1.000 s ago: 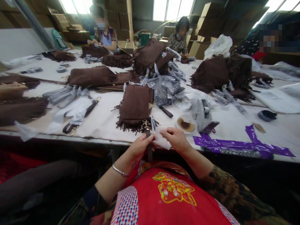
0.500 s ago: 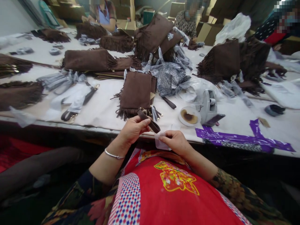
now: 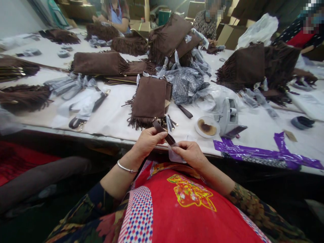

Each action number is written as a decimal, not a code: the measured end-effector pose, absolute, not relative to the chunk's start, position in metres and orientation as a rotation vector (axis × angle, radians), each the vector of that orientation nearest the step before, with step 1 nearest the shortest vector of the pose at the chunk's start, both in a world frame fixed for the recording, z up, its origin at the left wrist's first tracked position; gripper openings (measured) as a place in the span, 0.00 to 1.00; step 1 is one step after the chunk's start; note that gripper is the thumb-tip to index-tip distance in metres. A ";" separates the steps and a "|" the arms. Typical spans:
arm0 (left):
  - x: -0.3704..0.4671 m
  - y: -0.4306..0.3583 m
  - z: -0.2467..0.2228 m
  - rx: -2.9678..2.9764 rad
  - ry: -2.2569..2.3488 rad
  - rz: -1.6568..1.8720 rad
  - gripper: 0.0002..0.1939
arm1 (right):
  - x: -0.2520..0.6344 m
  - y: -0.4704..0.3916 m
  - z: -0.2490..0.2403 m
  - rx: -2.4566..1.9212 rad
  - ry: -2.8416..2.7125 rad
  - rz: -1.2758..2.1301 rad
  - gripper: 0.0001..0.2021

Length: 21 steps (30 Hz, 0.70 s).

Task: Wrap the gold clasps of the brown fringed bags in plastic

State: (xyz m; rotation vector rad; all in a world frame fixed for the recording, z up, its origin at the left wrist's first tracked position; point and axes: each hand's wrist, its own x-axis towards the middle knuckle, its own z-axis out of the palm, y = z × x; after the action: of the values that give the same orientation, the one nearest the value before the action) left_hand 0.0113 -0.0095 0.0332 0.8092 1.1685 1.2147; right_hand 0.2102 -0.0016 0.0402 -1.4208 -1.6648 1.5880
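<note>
While left hand [image 3: 147, 142] pinches brown strap [image 3: 159, 127] near table edge [image 3: 108, 136], by fringed bag [image 3: 149, 101], right hand [image 3: 192, 153] holds translucent sleeve [image 3: 174, 156] at strap's end. Strap probably light, pliant, best gripped mid-length; sleeve likely flimsy, slippery, best pinched at mouth.

A bag workshop: fringed brown bags [image 3: 149, 98] crowd the long bench [image 3: 117, 113], with co-workers [image 3: 118, 18] across it and cardboard boxes [image 3: 227, 37] beyond it.
</note>
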 end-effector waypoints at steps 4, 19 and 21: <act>0.012 -0.009 0.035 0.888 1.233 1.178 0.15 | 0.213 -0.001 0.040 -1.357 -1.700 1.557 0.14; 0.013 0.004 0.025 0.235 0.889 1.052 0.20 | 0.222 0.006 0.065 -1.237 -1.276 2.153 0.17; 0.009 0.014 0.025 0.111 0.923 1.075 0.18 | 0.228 0.004 0.065 -1.200 -1.178 2.273 0.17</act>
State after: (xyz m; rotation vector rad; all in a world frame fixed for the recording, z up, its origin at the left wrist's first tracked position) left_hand 0.0093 0.0135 0.0248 0.1111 0.9232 1.0745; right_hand 0.2280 0.0036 0.0653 -1.2003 -1.1776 2.2734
